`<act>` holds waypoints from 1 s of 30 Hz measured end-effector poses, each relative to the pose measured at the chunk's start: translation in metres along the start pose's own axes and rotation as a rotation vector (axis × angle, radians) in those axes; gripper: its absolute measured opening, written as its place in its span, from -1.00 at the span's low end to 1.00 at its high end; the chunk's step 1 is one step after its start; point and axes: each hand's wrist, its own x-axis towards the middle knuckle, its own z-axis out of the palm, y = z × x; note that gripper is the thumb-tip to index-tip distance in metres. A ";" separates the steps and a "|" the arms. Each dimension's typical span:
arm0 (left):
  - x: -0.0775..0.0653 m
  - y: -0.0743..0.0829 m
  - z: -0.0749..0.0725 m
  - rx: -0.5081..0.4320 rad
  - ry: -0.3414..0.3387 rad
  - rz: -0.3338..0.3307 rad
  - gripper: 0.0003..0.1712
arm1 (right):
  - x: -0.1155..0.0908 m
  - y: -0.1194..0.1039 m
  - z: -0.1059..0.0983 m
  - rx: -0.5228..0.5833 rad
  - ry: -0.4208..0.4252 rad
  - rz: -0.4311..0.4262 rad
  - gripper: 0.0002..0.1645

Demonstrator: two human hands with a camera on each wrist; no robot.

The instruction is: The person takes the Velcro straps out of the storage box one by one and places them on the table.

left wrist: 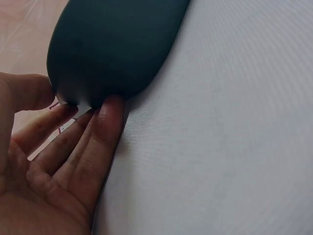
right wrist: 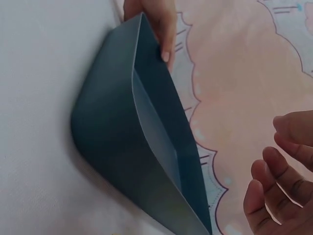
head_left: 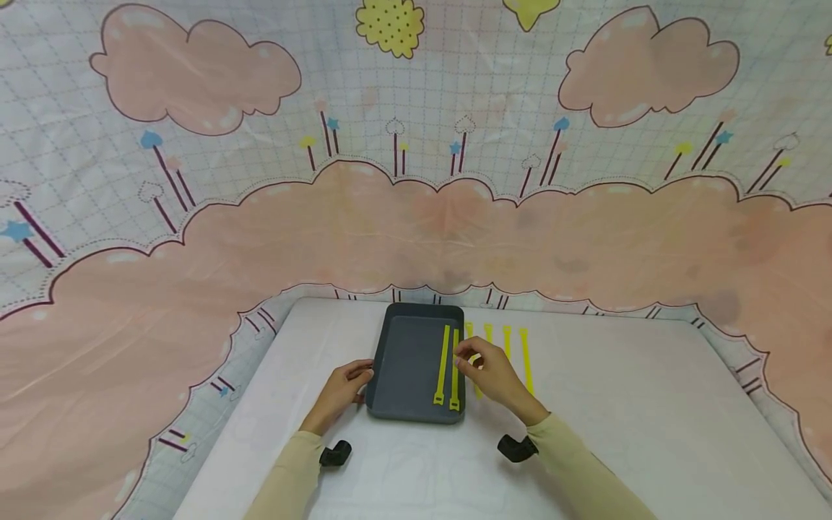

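Observation:
A dark grey rectangular tray (head_left: 406, 361) lies on the white table. Two yellow cable straps (head_left: 442, 365) with slotted heads lie along the right part of its floor. My left hand (head_left: 341, 390) holds the tray's left side; in the left wrist view its fingertips (left wrist: 113, 105) press the outer wall while the thumb is at the rim. Over the right rim hovers my right hand (head_left: 490, 368), beside the right strap in the tray. Its fingers (right wrist: 276, 164) are loosely bent and hold nothing visible in the right wrist view. It partly hides the straps under it.
Several more yellow cable straps (head_left: 526, 361) lie side by side on the table, right of the tray. Black wrist-worn devices (head_left: 336, 453) sit at both cuffs. A patterned cloth (head_left: 390, 231) with clouds hangs behind and around the white table (head_left: 637, 404).

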 end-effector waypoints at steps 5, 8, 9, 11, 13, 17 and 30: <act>0.000 -0.002 -0.001 0.008 -0.006 -0.001 -0.55 | 0.001 -0.002 0.006 -0.026 -0.025 -0.044 -0.85; 0.000 -0.003 -0.001 0.006 -0.007 -0.012 -0.56 | 0.002 -0.002 0.010 -0.071 -0.035 -0.077 -0.85; 0.000 -0.003 -0.001 0.008 -0.007 -0.008 -0.55 | 0.002 -0.002 0.011 -0.085 -0.040 -0.087 -0.85; 0.001 -0.004 -0.002 0.003 -0.005 -0.006 -0.56 | 0.002 -0.002 0.013 -0.123 -0.051 -0.104 -0.84; 0.002 -0.004 -0.002 -0.001 -0.004 -0.001 -0.56 | 0.002 -0.003 0.014 -0.161 -0.067 -0.117 -0.82; 0.003 -0.004 -0.002 -0.008 -0.007 0.007 -0.55 | 0.004 -0.003 0.016 -0.254 -0.104 -0.144 -0.78; 0.002 -0.003 -0.003 0.004 -0.014 0.009 -0.54 | 0.010 -0.003 0.023 -0.533 -0.191 -0.261 -0.71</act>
